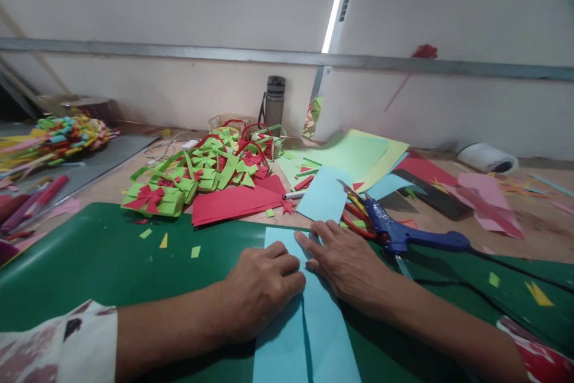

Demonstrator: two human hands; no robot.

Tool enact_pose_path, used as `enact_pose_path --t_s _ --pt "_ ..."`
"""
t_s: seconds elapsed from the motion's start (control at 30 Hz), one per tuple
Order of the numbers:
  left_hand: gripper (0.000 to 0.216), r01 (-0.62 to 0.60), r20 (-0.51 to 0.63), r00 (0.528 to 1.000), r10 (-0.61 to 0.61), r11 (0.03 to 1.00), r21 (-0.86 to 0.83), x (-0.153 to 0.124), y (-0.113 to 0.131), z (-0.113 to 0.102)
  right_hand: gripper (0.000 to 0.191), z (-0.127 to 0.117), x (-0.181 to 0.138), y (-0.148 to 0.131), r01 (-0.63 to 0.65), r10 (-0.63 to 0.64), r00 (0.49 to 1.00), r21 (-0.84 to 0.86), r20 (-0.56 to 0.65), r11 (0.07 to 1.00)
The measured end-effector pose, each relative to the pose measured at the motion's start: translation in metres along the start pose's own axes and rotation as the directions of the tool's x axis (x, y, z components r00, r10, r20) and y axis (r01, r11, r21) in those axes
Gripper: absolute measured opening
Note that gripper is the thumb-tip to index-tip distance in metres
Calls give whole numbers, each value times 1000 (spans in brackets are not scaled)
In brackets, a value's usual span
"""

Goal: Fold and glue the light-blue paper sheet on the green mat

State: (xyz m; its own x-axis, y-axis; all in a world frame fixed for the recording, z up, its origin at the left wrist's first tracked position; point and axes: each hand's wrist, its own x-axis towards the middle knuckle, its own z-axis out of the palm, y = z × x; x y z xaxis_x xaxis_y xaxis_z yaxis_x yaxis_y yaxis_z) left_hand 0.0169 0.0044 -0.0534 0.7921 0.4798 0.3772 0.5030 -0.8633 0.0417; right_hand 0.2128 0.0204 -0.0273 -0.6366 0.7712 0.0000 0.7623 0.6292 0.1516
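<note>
A long light blue sheet of paper (287, 341) lies lengthwise in front of me on a green mat, with a fold or flap edge running down its middle. My left hand (264, 290) is closed, its curled fingers at that middle edge and the thumb side against the paper. Just to the right, my right hand (343, 263) rests on the far part of the sheet, fingers apart and fingertips pressing down. Beyond it lies another light blue piece (323, 195). A blue glue gun (399, 224) sits to the right, beside orange-handled scissors (356, 215).
Small green paper bags with red bows (155, 199) are heaped behind the green mat (179, 293), next to red paper strips (237, 201). A dark bottle (274, 102) stands by the wall. Paper scraps, a black phone-like slab (434, 193) and a white roll (487, 158) lie right.
</note>
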Motion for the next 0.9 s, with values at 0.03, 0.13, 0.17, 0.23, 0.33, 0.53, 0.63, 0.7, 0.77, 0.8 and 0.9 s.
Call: enact_pose_path --t_s 0.03,0.13,0.17,0.23,0.33,0.53,0.63,0.7,0.77,0.8,0.9 --pt "15 0 3 1000 0 1000 -1 0 0 0 35 0 0 0 -2 2 1000 0 -2 1000" --pt "16 3 12 1000 -3 1000 -3 -1 0 0 36 3 -2 0 4 -4 1000 0 -10 1000" --pt "16 7 17 1000 -6 1000 -3 -2 0 0 36 4 -3 0 8 -8 1000 2 -14 1000" --pt "16 9 22 1000 -9 1000 -3 -2 0 0 36 6 -5 0 7 -7 1000 3 -28 1000" --pt "16 12 14 1000 -12 1000 -8 -2 0 2 36 9 -7 0 8 -8 999 1 -50 1000" --pt "14 9 6 1000 -9 1000 -11 -1 -1 4 38 11 -11 -2 24 -24 995 -7 -94 1000" --pt "16 9 -8 1000 -9 1000 -11 -1 -1 3 39 12 -14 -3 27 -27 995 -3 -92 1000" --pt "17 4 -19 1000 -5 1000 -14 0 0 2 40 12 -15 -4 27 -28 996 -7 -90 1000" --pt "17 3 -23 1000 -3 1000 -16 0 0 1 40 14 -16 -5 24 -25 995 -10 -94 1000" --pt "17 3 -23 1000 -3 1000 -16 0 0 1 40 14 -17 -5 22 -23 995 -11 -97 1000" --pt "16 2 -26 1000 -2 1000 -16 -1 -1 4 41 16 -16 -6 5 -6 995 -12 -104 1000"
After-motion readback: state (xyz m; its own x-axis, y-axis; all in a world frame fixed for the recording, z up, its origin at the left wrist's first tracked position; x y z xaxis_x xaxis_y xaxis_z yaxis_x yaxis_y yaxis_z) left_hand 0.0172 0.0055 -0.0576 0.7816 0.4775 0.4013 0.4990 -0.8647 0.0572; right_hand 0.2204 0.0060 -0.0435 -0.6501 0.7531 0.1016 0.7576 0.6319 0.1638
